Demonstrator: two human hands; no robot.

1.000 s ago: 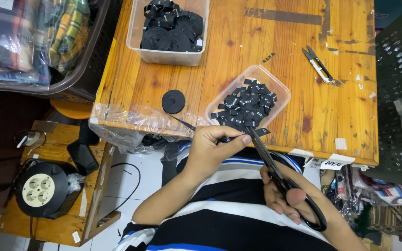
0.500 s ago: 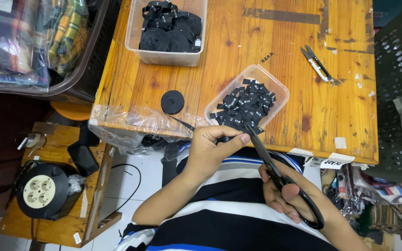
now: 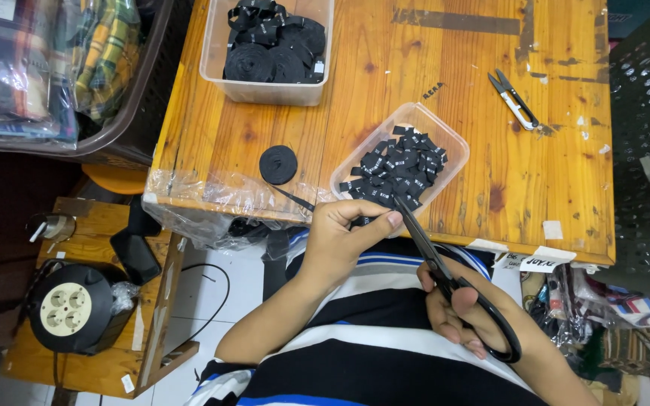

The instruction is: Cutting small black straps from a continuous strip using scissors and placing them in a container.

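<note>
The left hand (image 3: 340, 237) pinches a narrow black ribbon strip (image 3: 295, 199) between thumb and forefinger, fingers pressed together on it just below the table (image 3: 430, 68) edge. The strip runs up and left toward a small black roll (image 3: 277, 164) lying on the wood. The right hand (image 3: 464, 308) is closed through the black handles of the scissors (image 3: 445, 274), whose blade tips meet the strip at the left fingertips, over the near rim of the clear tray (image 3: 445, 135) of cut black label pieces (image 3: 400, 165).

To do this cut well, judged from the layout:
1. Keep the strip taut between pinch and roll.
2. Set the blades square across the strip, clear of the thumb.
3. Cut over the tray so the piece drops in.

A larger clear tub (image 3: 212, 60) of black rolls sits at the far edge; 1 thread snip (image 3: 514, 98) lies to the right.

Compared with 0.5 s ago, the scissors handles and right hand sit slightly lower and further right; the left pinch, roll and tray are unchanged.
</note>
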